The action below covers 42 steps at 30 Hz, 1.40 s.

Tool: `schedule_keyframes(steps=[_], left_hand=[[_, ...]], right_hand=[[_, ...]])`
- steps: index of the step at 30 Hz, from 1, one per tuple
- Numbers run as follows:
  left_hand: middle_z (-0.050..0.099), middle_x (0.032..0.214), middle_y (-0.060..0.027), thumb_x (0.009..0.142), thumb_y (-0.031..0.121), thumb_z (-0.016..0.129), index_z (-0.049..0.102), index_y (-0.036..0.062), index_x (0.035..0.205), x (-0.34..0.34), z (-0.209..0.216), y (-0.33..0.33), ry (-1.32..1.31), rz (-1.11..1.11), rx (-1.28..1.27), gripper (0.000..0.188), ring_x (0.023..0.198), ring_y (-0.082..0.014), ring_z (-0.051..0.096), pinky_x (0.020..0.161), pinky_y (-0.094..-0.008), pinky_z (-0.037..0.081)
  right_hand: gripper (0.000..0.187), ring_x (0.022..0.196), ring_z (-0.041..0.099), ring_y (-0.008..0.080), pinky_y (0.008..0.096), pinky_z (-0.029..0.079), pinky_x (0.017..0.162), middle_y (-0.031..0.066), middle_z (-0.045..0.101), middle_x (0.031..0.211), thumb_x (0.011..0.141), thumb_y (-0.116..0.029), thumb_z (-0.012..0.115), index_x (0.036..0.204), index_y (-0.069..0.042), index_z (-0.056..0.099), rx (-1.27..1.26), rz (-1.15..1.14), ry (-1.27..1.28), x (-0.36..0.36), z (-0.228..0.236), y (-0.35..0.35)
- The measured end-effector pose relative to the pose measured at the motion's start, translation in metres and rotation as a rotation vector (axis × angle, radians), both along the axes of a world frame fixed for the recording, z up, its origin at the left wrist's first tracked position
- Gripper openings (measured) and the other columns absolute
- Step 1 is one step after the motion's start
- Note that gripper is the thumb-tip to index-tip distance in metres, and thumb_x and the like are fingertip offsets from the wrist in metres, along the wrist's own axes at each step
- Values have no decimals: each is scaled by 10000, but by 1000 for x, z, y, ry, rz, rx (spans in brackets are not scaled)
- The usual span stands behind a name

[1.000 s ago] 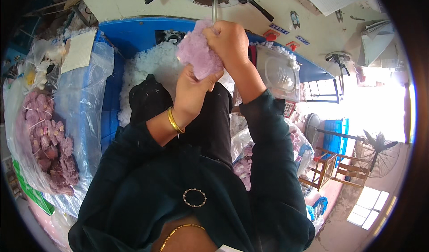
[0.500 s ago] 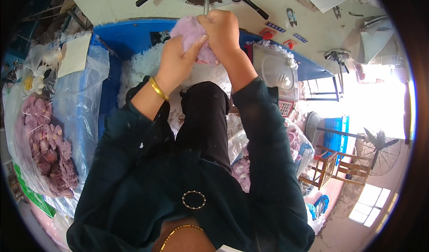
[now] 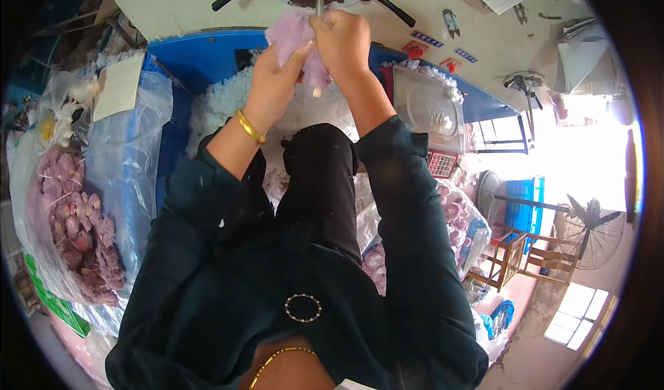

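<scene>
- The lilac plush piece (image 3: 290, 36) is between your two hands at the far side of your lap, in front of the tabletop (image 3: 187, 6).
- Its long axis slants from far left to near right; a small pale tip (image 3: 317, 93) sticks out at the near end, between your wrists.
- Your left hand (image 3: 272, 79) grips the plush from its near left side, thumb laid across the pile.
- Your right hand (image 3: 339, 41) is curled closed on the far right side of the plush, fingers mostly hidden.
- The slim metal tube (image 3: 319, 3) points toward you from the far side and meets the plush by your right thumb. Your right hand is the nearer one to it; your left sits nearer to you. Whether the tube's end is inside the plush, you cannot tell, since hand and pile cover it.
- Below your hands, loose white fibre filling (image 3: 218, 103) lies within the blue bin (image 3: 200, 42).
</scene>
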<state>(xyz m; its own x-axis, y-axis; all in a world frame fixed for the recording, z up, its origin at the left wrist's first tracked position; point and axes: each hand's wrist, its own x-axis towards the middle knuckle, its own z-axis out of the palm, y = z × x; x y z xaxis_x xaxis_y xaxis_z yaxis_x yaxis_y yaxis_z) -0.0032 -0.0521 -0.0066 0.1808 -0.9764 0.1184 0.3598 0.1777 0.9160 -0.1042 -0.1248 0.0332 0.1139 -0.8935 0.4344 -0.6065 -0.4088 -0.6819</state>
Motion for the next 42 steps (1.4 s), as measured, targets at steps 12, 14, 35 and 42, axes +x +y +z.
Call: schedule_keyframes(steps=[12,14,35,42], left_hand=[[551,1228,-108,862,64,623,531,-9,1201,7,-14,57,156,-263,30,359,1110,-200,548,935,-311,439],[485,1295,-121,846,44,614,554,-7,1160,-1,-4,54,323,-349,251,324,1184,-221,486,965,-312,409],[626,1099,-69,821,47,678,551,-5,1185,15,15,16,199,-273,108,389,994,-139,602,865,-281,493],[627,1069,-61,788,22,704,541,9,1160,22,21,18,308,-355,119,406,978,-153,609,859,-285,490]], right_hand=[[267,457,337,109,277,317,440,68,389,484,739,-46,648,543,-1,474,31,317,-275,-39,-22,43],[287,482,321,78,273,295,439,25,371,486,743,-43,637,531,-6,445,144,386,-422,-38,-22,41],[292,410,387,301,385,336,416,187,406,508,669,-197,638,510,-9,482,-24,102,-93,-10,3,18],[290,400,325,223,361,314,409,172,360,484,675,-143,626,508,5,440,45,133,-150,-8,8,27]])
